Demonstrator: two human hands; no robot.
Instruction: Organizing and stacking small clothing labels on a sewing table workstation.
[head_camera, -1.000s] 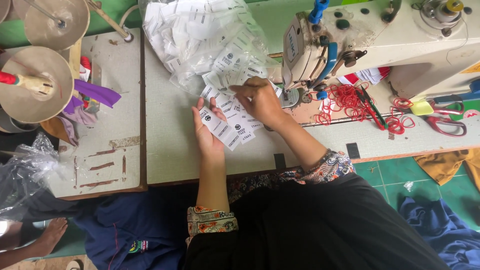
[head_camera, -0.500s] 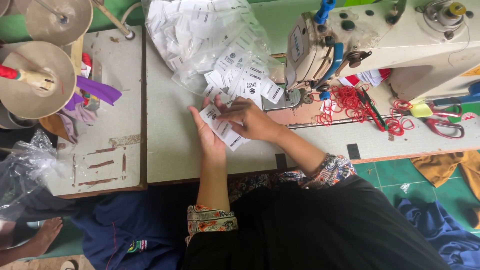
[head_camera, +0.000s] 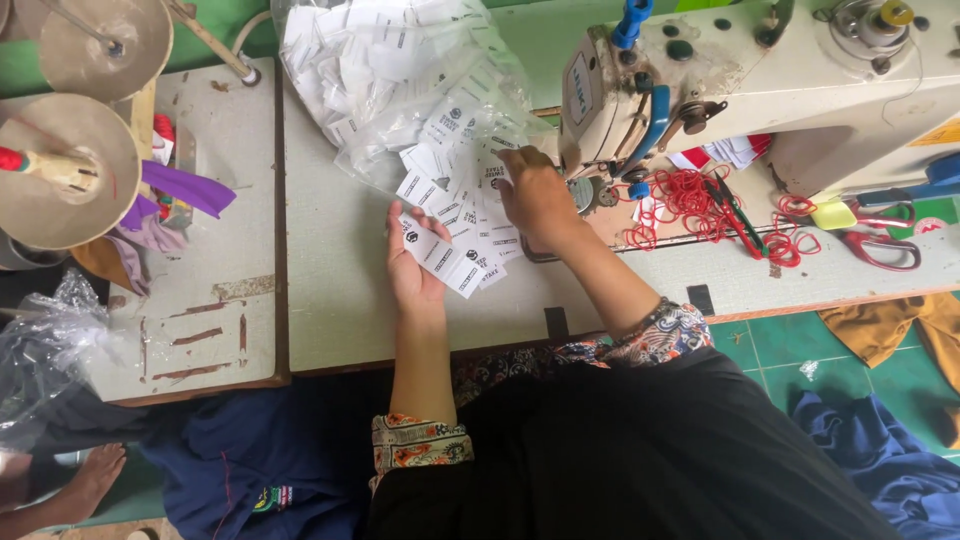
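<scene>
— Where do we stand with the labels (head_camera: 455, 262)?
— We have a small fan of them pinched in our left hand (head_camera: 415, 275), just left of the sewing machine (head_camera: 760, 90).
— And the right hand (head_camera: 530, 195)?
— Fingers curled on loose labels at the bag (head_camera: 400, 90) mouth. We judge most remain inside; only a few are gathered.

Labels in our left hand (head_camera: 415, 275): a fanned row of small white rectangular labels (head_camera: 452, 262) with black print.
Labels under our right hand (head_camera: 532, 195): loose white ones (head_camera: 470, 180) on the table.
Bag: clear plastic bag (head_camera: 385, 80), stuffed with white labels, behind them.
</scene>
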